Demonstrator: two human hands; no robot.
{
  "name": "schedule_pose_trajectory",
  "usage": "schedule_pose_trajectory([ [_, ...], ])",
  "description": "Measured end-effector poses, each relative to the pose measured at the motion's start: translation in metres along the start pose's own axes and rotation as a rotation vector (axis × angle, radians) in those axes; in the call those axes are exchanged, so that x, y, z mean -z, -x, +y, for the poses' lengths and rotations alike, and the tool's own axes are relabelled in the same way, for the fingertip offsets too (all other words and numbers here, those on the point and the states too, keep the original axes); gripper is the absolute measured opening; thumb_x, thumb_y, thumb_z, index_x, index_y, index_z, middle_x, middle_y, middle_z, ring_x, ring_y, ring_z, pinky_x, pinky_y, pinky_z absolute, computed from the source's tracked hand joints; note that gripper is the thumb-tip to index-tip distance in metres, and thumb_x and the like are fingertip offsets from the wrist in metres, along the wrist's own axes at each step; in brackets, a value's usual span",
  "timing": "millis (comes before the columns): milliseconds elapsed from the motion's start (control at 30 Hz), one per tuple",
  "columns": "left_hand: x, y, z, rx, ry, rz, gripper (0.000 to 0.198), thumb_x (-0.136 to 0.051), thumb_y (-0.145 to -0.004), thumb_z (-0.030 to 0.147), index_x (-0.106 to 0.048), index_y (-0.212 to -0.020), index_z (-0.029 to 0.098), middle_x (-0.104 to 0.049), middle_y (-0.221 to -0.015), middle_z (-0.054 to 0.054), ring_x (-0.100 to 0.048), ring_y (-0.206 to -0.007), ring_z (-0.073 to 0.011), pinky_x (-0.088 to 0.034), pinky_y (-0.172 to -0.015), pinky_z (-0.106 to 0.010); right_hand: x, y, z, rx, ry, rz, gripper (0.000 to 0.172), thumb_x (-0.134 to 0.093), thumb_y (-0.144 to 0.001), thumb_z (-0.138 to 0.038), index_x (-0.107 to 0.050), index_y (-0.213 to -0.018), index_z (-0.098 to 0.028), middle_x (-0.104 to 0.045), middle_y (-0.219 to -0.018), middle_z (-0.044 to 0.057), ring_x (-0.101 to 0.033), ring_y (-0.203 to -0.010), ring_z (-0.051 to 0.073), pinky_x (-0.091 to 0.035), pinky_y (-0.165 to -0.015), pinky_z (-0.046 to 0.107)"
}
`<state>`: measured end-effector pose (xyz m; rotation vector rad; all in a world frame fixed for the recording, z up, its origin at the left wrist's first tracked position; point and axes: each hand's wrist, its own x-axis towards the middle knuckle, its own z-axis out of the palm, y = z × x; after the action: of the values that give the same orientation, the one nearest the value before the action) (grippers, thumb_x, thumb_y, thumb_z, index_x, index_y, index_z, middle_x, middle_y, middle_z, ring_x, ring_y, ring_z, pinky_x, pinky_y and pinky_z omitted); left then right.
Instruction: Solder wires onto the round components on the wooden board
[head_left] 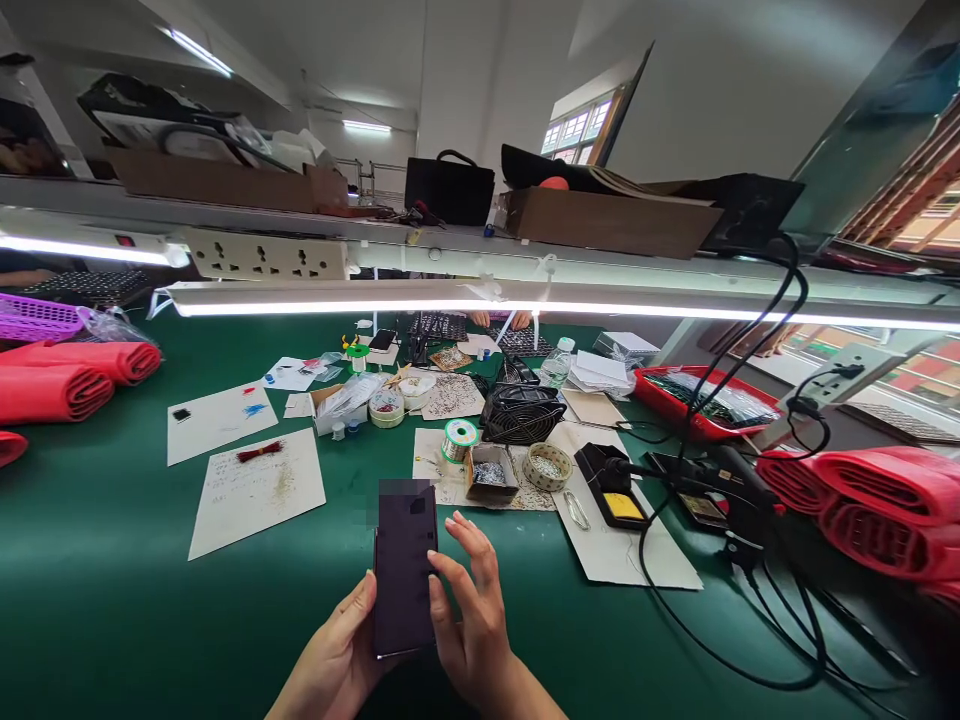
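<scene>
A dark smartphone (405, 590) is held upright over the green table, its face turned toward me. My left hand (341, 640) grips its left edge, the thumb along the side and the other fingers hidden behind. At the phone's right edge is my right hand (472, 605), fingers apart and slightly bent, the index fingertip at or very near the edge; I cannot tell whether it touches. Beyond the phone lie a solder spool (460, 440), a small box of metal parts (491, 474) and a tape roll with small pieces inside (546, 466).
A soldering iron stand with yellow sponge (622, 506) sits at right, with black cables (652, 590) looping over the table. Black fans (523, 413) stand mid-table. Red rolled wrap (885, 510) lies right; white sheets (255, 490) lie left. A lamp (337, 303) hangs below the shelf. Another person's hands (499, 318) show behind.
</scene>
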<state>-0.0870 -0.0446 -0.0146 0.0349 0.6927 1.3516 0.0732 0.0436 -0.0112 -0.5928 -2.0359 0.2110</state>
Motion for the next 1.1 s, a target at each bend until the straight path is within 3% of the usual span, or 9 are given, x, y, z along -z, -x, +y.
schedule_pose_trajectory([
  [200,-0.012,0.003,0.010,-0.024,0.031,0.072,0.041,-0.045,-0.105,0.036,-0.063,-0.134,0.014,-0.070,-0.132,-0.017,-0.071,-0.110,-0.0277,-0.057,-0.097,-0.046,-0.001,0.000,0.001,0.025,-0.110,0.028,0.035,-0.048,-0.090,0.004,-0.060,-0.116,-0.017,-0.050,-0.141,0.015,-0.048,-0.136,0.031,-0.045,-0.110,0.055],
  [500,-0.015,0.005,0.013,-0.049,0.028,0.082,0.040,-0.050,-0.103,0.036,-0.066,-0.130,0.012,-0.070,-0.132,-0.018,-0.071,-0.110,-0.0276,-0.056,-0.098,-0.046,-0.002,0.002,0.003,0.018,-0.098,0.042,0.038,-0.046,-0.094,0.001,-0.061,-0.122,-0.019,-0.055,-0.136,0.013,-0.055,-0.129,0.027,-0.047,-0.110,0.051],
  [600,-0.010,0.002,0.004,-0.046,0.020,0.048,0.039,-0.069,-0.093,0.038,-0.071,-0.126,0.018,-0.073,-0.129,-0.014,-0.071,-0.107,-0.0268,-0.057,-0.095,-0.043,-0.002,0.000,-0.002,0.020,-0.019,-0.037,0.043,-0.046,-0.096,-0.007,-0.057,-0.136,-0.020,-0.045,-0.147,0.015,-0.046,-0.139,0.031,-0.046,-0.109,0.055],
  [700,-0.007,0.001,-0.006,-0.018,-0.041,0.010,0.044,-0.084,-0.080,0.040,-0.074,-0.121,0.026,-0.075,-0.126,-0.008,-0.071,-0.110,-0.0277,-0.056,-0.094,-0.041,-0.001,-0.005,-0.009,0.003,0.089,-0.120,0.049,-0.047,-0.099,-0.018,-0.050,-0.148,-0.022,-0.027,-0.161,0.017,-0.028,-0.150,0.039,-0.041,-0.110,0.065],
  [867,-0.007,0.002,-0.016,0.018,-0.168,-0.038,0.051,-0.086,-0.074,0.049,-0.076,-0.118,0.025,-0.074,-0.126,-0.009,-0.067,-0.118,-0.0324,-0.052,-0.098,-0.041,0.002,-0.010,-0.014,-0.035,0.195,-0.178,0.054,-0.045,-0.101,-0.027,-0.041,-0.156,-0.024,-0.014,-0.167,0.017,-0.014,-0.155,0.042,-0.032,-0.112,0.073],
  [1100,-0.001,0.000,-0.024,-0.019,-0.255,-0.054,0.054,-0.080,-0.080,0.054,-0.073,-0.123,0.022,-0.075,-0.123,-0.013,-0.064,-0.124,-0.0360,-0.045,-0.109,-0.051,0.003,-0.012,-0.014,-0.074,0.259,-0.207,0.057,-0.047,-0.102,-0.034,-0.038,-0.158,-0.026,-0.010,-0.169,0.016,-0.013,-0.155,0.043,-0.029,-0.114,0.073],
])
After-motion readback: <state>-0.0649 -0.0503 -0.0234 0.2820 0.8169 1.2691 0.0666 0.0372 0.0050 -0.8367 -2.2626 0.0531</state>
